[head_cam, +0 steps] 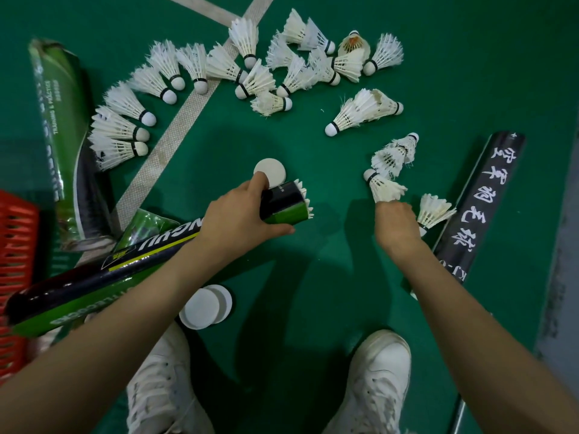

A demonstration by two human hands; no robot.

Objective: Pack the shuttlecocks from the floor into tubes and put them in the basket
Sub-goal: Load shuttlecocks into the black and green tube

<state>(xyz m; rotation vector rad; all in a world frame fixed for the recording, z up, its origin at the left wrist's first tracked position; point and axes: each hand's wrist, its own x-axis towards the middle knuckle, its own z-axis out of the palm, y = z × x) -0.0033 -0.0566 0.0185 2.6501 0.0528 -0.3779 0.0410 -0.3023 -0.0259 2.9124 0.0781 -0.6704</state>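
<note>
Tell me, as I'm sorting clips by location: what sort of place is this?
Most likely a badminton court: a green sports floor with a white line, many shuttlecocks scattered on it, and tubes lying beside them.

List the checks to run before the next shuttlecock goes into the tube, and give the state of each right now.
1. Left hand grips the tube near its mouth: ok.
2. Room at the mouth: feathers already jut out of it, so the depth left: cannot tell.
3. Right hand holds the shuttlecock by its feather skirt: ok.
4. The shuttlecock's cork points away from the right hand, free to lead: ok.
5. White cap lies on the floor beside the tube's mouth: ok.
6. Red basket shows only at the left edge; space inside: cannot tell.
</note>
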